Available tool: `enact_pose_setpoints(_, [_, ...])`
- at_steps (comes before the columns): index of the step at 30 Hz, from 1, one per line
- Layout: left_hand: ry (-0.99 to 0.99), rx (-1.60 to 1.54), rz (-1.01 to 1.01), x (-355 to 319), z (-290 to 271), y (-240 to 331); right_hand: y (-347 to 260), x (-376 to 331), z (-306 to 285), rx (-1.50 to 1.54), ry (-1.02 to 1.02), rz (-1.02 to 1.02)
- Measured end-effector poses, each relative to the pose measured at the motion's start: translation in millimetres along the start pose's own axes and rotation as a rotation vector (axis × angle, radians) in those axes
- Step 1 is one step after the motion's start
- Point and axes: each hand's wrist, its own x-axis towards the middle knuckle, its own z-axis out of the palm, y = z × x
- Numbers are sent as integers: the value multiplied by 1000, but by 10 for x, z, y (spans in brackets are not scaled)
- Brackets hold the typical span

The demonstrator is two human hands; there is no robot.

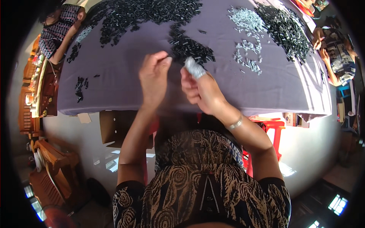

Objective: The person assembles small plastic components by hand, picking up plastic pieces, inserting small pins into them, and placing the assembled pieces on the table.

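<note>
Over the near part of the cloth-covered table, my left hand is raised with thumb and forefinger pinched together. A dark speck shows at their tips, too small to name. Facing it, my right hand has its fingers curled in, and its thumb side is covered by a silvery-white wrapping, blurred by motion. Whatever lies between the right fingers is hidden. Just beyond both hands spreads a pile of small black tube-like pieces. Small silvery pieces lie scattered to the right.
A larger black heap covers the far side of the purple-grey cloth. At right, a silvery heap adjoins another black heap. People sit at the left and right edges. A cardboard box and red stool stand below.
</note>
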Motion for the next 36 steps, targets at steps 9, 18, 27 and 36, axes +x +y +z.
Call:
enact_pose_setpoints(9, [40,606,34,420,-525,-619,-101,-639,1517,521,-580,-68])
enact_pose_setpoints(18, [32,738,103,286,-558,-767,-99,-1480,1205,1078,-703,-86])
enact_pose_setpoints(27, [45,787,275,243,-578,-906,-70,-1276,919,-242,-727,-287])
enact_pose_setpoints(36, [130,649,118,287,-490,-711,193,-588,-301,-963,-105,-643])
